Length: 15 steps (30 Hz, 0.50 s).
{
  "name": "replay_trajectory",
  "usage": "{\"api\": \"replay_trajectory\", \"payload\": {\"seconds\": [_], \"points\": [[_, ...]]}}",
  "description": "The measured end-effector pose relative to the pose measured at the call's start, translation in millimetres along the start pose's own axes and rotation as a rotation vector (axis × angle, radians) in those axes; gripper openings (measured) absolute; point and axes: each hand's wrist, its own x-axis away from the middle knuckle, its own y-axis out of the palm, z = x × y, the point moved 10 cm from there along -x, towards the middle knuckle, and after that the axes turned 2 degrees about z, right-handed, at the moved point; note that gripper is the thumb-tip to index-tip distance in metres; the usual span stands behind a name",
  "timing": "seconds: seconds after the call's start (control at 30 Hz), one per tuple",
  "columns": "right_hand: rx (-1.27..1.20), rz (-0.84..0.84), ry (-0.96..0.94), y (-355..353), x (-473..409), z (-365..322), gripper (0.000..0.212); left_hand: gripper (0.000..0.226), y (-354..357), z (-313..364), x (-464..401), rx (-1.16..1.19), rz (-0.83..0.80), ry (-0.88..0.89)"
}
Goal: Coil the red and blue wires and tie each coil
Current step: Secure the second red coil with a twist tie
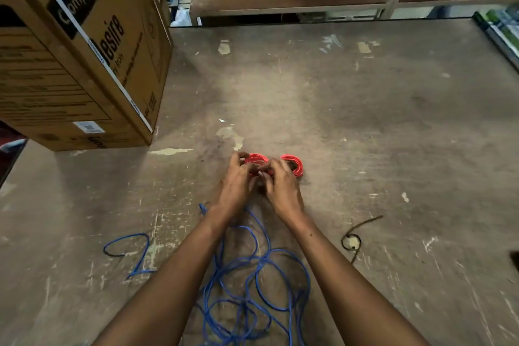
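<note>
Left hand (238, 174) and right hand (280, 180) pinching red coil (293, 163), middle hidden, perhaps tied

Printed words on the brown cardboard box

The large brown corrugated cardboard box (78, 48) standing at the left of the worn brown table top (337, 109) carries a black panel on its upper face with the pale letters "Compton", the start of the word running close to the strip of clear tape that crosses it. Below that, in big black letters, stands "Desire", its first letter partly under the tape, with a smaller line beneath that ends in "Iron". Blocks of fine black print on the box's left side and a small white barcode label (88, 127) near its lower edge are too blurred to read
</note>
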Motion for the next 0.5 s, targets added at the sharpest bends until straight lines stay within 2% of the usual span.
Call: {"api": "replay_trajectory", "payload": {"seconds": [0.17,0.3,0.37,0.5], "points": [[0.048,0.004,0.055,13.3,-10.2,18.5,0.021,0.035,19.0,-22.3,-12.4,0.07,-0.046,-0.071],[0.011,0.03,0.045,13.3,4.1,10.3,0.041,0.068,13.7,-27.8,-8.8,0.145,-0.025,-0.119],[-0.006,0.025,0.019,8.9,18.6,6.2,0.045,0.077,3.3,-29.1,3.2,0.22,0.006,-0.15],[-0.018,0.008,-0.047,-8.8,50.7,0.6,0.04,0.054,-28.0,-20.5,43.0,0.226,0.057,-0.187]]}}
